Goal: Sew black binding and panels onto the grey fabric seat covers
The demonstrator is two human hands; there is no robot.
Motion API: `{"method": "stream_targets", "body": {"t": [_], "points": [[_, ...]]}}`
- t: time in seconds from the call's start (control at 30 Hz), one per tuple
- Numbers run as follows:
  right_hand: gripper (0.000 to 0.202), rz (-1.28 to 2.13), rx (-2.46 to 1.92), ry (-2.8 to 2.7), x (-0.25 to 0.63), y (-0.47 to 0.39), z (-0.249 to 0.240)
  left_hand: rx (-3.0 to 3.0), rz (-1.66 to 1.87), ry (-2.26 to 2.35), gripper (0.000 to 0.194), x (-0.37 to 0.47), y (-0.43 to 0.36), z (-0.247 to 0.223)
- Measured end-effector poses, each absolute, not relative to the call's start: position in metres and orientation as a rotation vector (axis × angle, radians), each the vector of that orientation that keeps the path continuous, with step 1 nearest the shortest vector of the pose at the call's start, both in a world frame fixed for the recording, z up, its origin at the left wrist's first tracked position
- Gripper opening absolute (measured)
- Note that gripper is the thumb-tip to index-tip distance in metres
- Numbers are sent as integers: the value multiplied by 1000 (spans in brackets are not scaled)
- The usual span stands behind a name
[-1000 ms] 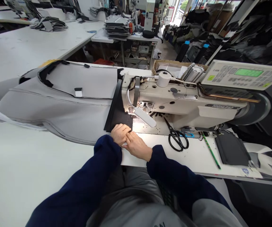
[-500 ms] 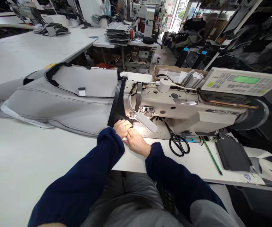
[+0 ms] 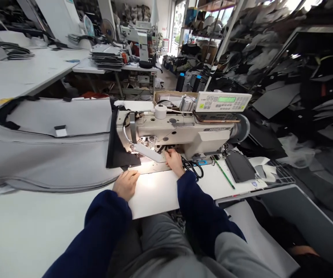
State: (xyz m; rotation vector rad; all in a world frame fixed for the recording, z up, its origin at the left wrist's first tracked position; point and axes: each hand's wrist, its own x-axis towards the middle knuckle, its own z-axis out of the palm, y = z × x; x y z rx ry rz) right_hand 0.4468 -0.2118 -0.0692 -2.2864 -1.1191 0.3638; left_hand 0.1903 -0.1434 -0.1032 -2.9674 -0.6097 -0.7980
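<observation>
The large grey padded cover (image 3: 53, 158) lies left of the sewing machine (image 3: 166, 129). Its black edge strip (image 3: 116, 150) reaches the lit needle area, where a black flap lies on the bed plate. My left hand (image 3: 126, 184) rests at the table edge of the bed, fingers stretched out just below the flap, holding nothing visible. Under the machine's arm, my right hand (image 3: 174, 161) has its fingertips pinched by some small black strips (image 3: 163, 148); what lies between them is hidden. The black-handled scissors (image 3: 194, 168) lie just right of that hand, blades partly covered.
A control panel (image 3: 224, 101) stands above the machine. Right of the scissors are a green pencil (image 3: 223, 173) and a dark flat piece (image 3: 240, 166). A grey bin (image 3: 299, 204) sits at lower right. Behind are stacked panels (image 3: 107, 57) and another table (image 3: 45, 63).
My hands were together at the black strip by the needle. They have parted: my right hand moved right under the machine's arm, my left drew back toward me. The view has turned right.
</observation>
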Motion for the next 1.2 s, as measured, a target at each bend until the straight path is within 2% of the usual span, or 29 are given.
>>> {"method": "stream_targets", "body": {"t": [0.17, 0.3, 0.37, 0.5, 0.57, 0.63, 0.7, 0.8, 0.9, 1.07, 1.2], "points": [[24, 317, -2422, -1174, 449, -190, -47, -3041, -821, -633, 32, 178, -155, -112], [25, 284, -2385, -1449, 410, -217, -29, -3234, -1069, -890, 29, 171, -170, -106], [20, 313, -2295, -1689, 376, -247, -25, -3405, -1234, -1306, 32, 173, -181, -96], [20, 218, -1783, -2510, 319, -310, -20, -3411, -1462, -2643, 49, 187, -194, -72], [17, 195, -1580, -2684, 310, -328, -18, -3270, -1513, -2912, 59, 193, -194, -65], [12, 236, -1532, -2687, 312, -334, -18, -3270, -1491, -2868, 62, 194, -193, -63], [11, 326, -1555, -2540, 322, -331, -22, -3333, -1429, -2781, 53, 189, -192, -62], [12, 695, -1562, -1992, 337, -317, -35, -3443, -1318, -2662, 40, 177, -197, -58], [10, 984, -1470, -1414, 343, -306, -46, -3606, -1096, -2462, 43, 167, -204, -49], [12, 859, -1347, -1228, 337, -295, -49, -3614, -760, -2461, 46, 161, -212, -43], [11, 866, -1334, -1216, 333, -289, -54, -3714, -753, -2273, 46, 160, -213, -46]]}}
